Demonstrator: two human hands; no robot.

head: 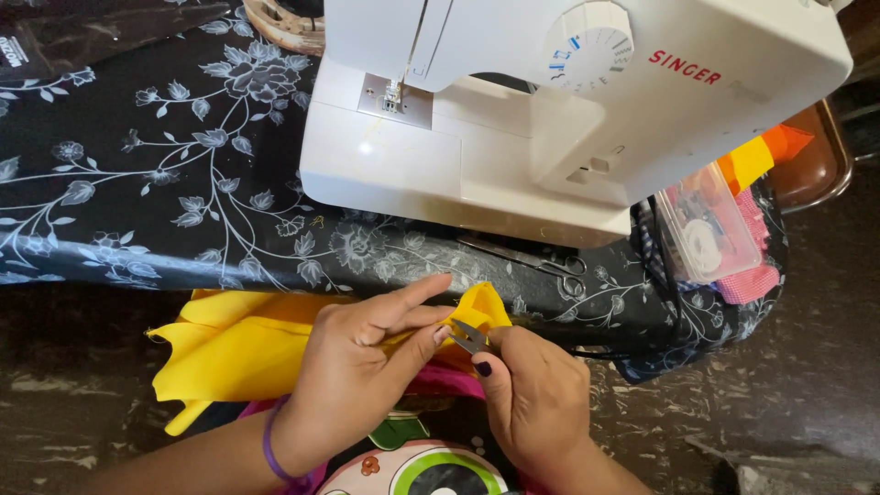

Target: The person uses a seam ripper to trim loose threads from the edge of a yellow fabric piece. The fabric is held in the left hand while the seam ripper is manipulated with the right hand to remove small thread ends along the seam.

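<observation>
A piece of yellow fabric (229, 344) lies in my lap below the table edge. My left hand (362, 362) pinches a folded corner of it between thumb and fingers. My right hand (532, 394) grips small metal thread snips (469, 337), whose blades point left and touch the fabric corner beside my left thumb. A white sewing machine (550, 119) stands on the table just above my hands, its needle plate (396, 99) bare.
The table wears a black cloth with a pale flower print (165, 165). Metal scissors (541, 261) lie in front of the machine. At right are a clear plastic box of sewing bits (706, 225), orange and yellow cloth scraps (761, 156) and a brown tray (816, 165).
</observation>
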